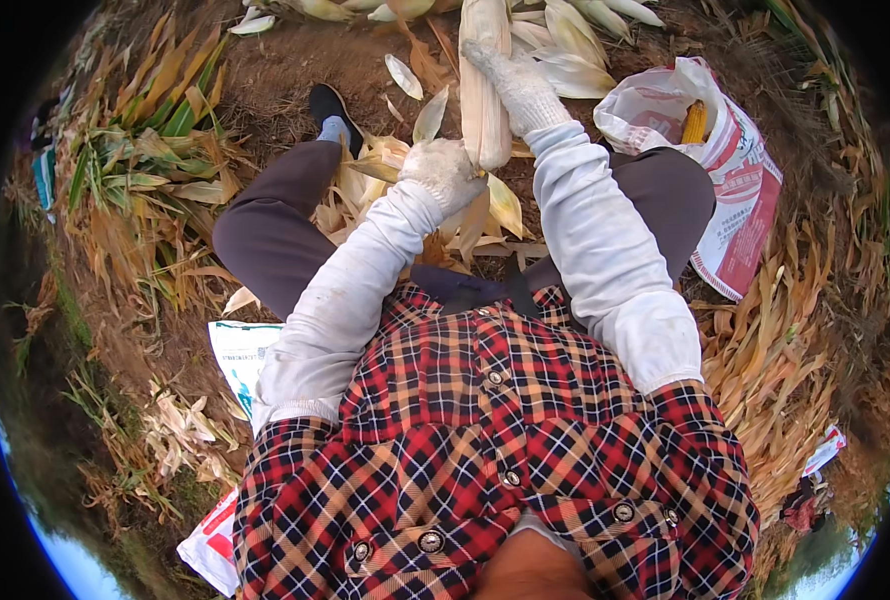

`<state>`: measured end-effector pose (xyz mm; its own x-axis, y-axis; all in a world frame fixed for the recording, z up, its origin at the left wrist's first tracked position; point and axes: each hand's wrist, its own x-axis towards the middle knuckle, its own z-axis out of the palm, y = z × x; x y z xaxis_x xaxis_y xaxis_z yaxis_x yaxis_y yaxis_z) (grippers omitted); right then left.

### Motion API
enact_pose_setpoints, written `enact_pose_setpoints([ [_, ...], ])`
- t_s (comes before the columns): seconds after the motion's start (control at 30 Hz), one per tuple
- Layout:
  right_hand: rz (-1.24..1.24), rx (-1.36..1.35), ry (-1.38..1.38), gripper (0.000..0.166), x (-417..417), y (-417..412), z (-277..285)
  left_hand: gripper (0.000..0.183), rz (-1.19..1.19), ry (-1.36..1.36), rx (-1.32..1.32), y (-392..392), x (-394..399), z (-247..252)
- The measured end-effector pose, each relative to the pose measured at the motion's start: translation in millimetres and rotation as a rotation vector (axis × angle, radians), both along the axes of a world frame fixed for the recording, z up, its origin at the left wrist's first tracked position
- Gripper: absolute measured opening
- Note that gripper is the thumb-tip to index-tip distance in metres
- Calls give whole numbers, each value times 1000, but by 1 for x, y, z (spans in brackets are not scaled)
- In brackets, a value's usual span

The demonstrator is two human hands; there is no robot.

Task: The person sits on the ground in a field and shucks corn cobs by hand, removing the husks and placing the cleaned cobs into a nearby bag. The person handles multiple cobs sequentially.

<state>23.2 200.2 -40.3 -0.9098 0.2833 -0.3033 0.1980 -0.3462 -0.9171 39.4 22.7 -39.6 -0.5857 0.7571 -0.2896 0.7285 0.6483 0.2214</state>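
An ear of corn in its pale dry husk (484, 97) stands lengthwise before me, its lower end towards my body. My right hand (516, 84), in a white knit glove, grips the ear's right side near its upper part. Also gloved, my left hand (445, 171) is closed at the ear's lower end, with a bit of yellow showing at the fingers; whether it pinches the stalk or husk is hidden. Loose corn husks (506, 206) lie on the ground between my bent legs, below the hands.
An open white and red woven sack (741, 180) bearing print stands at right, a bare yellow corn cob (694, 124) inside. More husked ears (576, 37) lie at the top. Dry corn stalks (167, 150) cover the left ground; another white bag (242, 356) lies by my left arm.
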Motion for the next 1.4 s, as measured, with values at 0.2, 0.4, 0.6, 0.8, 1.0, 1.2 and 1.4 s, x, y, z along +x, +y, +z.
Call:
enact_pose_setpoints([
  [0.2, 408, 46, -42, 70, 13, -10, 14, 25, -552, 320, 15, -13, -6, -9],
  [0.4, 48, -397, -59, 56, 8, 10, -3, 30, -346, 337, -72, -15, -60, 67],
  [0.6, -196, -710, 166, 62, 12, 7, 23, 33, -117, 718, 89, -32, -115, 98],
  [0.8, 133, -683, 46, 60, 22, 10, 30, 47, -26, 1028, 100, -85, -163, 161],
  [1.0, 256, -760, 37, 69, 22, -4, 16, 36, 369, 1223, -57, -237, -185, 214],
  [1.2, 254, -975, -17, 86, 17, -4, 5, 54, 997, 343, -589, -306, -133, 215],
  [1.4, 182, -970, 56, 58, 9, -8, 6, 45, 871, 121, 730, -295, -137, 168],
])
